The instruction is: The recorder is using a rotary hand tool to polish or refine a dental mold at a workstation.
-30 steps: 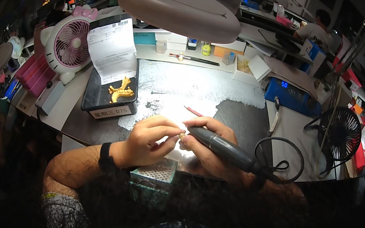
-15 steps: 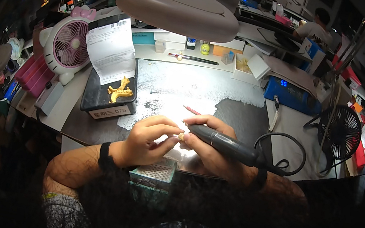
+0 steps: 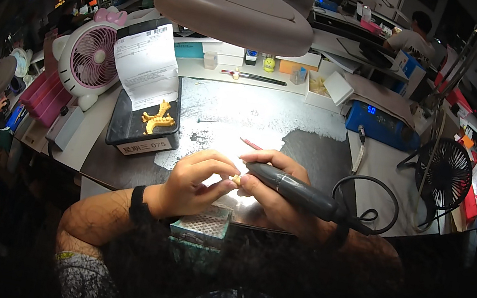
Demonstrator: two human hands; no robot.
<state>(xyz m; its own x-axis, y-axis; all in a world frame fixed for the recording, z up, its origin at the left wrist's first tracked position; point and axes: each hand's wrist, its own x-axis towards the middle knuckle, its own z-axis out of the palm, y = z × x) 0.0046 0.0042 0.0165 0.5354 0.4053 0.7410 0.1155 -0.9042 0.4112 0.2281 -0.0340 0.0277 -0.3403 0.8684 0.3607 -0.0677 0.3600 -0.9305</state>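
Observation:
My left hand [image 3: 193, 180] is closed in a pinch on a small pale-yellow tooth-like piece [image 3: 237, 180], under the bright lamp light. Wrapped round a dark grey rotary handpiece [image 3: 300, 194], my right hand [image 3: 271, 201] has its thumb against that same piece. The handpiece's tip points left toward my left fingertips, which partly hide it. To the left, a black tray [image 3: 117, 122] holds yellow dental models [image 3: 158, 119] and a printed sheet [image 3: 149, 66] propped upright.
A large lamp head [image 3: 233, 14] hangs over the bench. A cable loops right of the handpiece near a blue control unit [image 3: 383, 125] and a black fan [image 3: 443, 174]. At left stands a pink-white fan [image 3: 90, 56]. Below my hands sits a green box with a perforated top [image 3: 206, 223].
The small piece looks slightly turned between my fingertips. Both hands and the handpiece stay in nearly the same place.

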